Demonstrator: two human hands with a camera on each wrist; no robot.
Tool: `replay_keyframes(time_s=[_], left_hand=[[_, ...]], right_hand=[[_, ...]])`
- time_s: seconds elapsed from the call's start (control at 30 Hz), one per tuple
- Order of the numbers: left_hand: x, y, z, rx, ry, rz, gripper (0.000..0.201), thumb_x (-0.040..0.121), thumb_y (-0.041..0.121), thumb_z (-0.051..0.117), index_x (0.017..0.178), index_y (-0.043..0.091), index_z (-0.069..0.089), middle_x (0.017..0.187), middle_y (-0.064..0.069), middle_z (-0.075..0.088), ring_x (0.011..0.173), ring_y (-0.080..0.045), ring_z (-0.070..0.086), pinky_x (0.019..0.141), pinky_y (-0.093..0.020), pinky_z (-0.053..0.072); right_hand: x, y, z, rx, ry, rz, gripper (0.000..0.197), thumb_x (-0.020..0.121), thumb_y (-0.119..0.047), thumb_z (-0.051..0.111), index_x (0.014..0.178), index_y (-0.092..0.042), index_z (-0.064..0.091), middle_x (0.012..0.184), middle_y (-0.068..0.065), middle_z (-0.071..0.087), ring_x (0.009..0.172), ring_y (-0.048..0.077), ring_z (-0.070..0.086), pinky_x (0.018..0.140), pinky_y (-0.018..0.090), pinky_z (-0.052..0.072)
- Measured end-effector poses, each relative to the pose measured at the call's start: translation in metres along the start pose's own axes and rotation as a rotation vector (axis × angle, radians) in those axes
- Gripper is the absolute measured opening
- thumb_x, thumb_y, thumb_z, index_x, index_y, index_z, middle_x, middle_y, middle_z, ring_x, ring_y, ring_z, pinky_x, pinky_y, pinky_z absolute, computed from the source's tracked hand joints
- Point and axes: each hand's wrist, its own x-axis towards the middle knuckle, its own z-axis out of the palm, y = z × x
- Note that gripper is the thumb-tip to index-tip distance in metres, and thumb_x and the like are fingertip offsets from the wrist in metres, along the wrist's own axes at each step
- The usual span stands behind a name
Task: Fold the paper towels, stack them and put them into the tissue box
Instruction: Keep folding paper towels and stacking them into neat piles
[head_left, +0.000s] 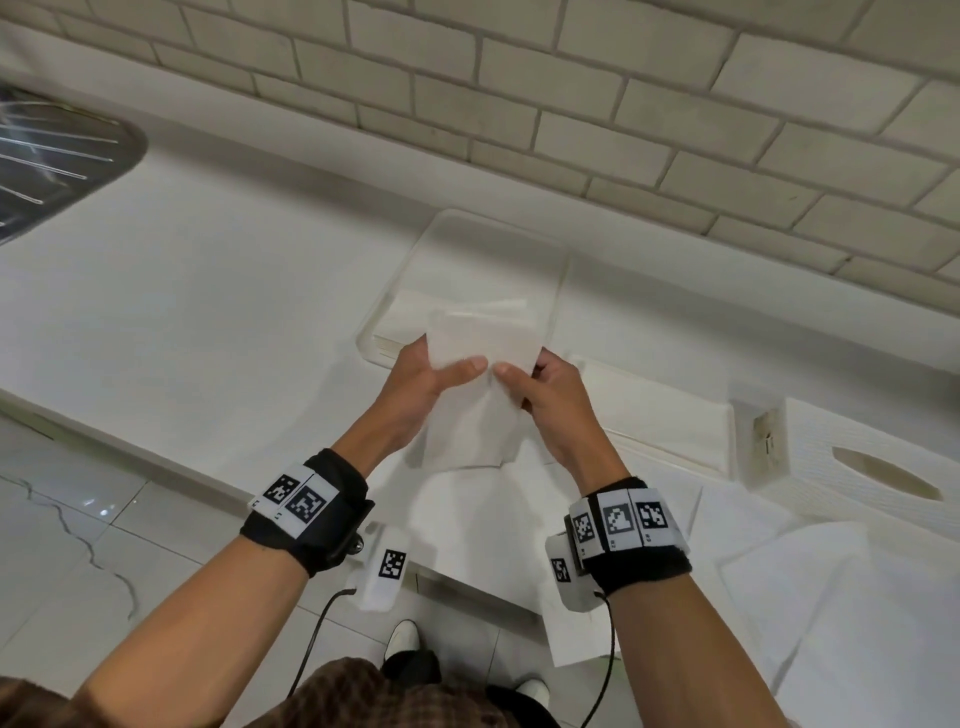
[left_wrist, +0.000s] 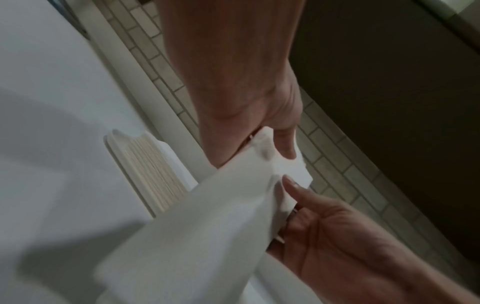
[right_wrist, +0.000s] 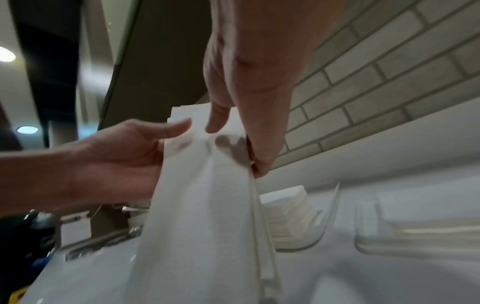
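Both hands hold one white paper towel (head_left: 467, 415) up above the counter, and its lower part hangs down limp. My left hand (head_left: 441, 364) pinches the upper left part, thumb on the near side. My right hand (head_left: 524, 374) pinches the upper right part, its thumb tip close to the left thumb. In the wrist views the paper towel (left_wrist: 194, 226) (right_wrist: 202, 205) hangs between the two hands. Just behind it sits a white open tray (head_left: 452, 234) holding a stack of folded towels (head_left: 410, 322). A white tissue box (head_left: 857, 457) with an oval slot lies at the right.
A second shallow tray (head_left: 675, 415) with flat white sheets lies right of my hands. Several unfolded towels (head_left: 779, 597) lie over the counter's front edge. A steel sink drainer (head_left: 52, 150) is at far left, and a tiled wall (head_left: 571, 104) runs behind.
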Motion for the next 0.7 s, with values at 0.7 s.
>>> replay_keyframes(time_s=[0.7], left_hand=[[-0.006,-0.013,-0.002,0.022,-0.05,0.061,0.042,0.082,0.005,0.067,0.121,0.013,0.054,0.112,-0.004,0.068,0.102,-0.013,0.068,0.081,-0.022,0.053]], right_hand=[[-0.01,0.022,0.0,0.108,-0.021,-0.011,0.033,0.084,-0.008,0.071,0.116,-0.012,0.063,0.106,0.002,0.073,0.094,0.013,0.071,0.073,0.021,0.055]])
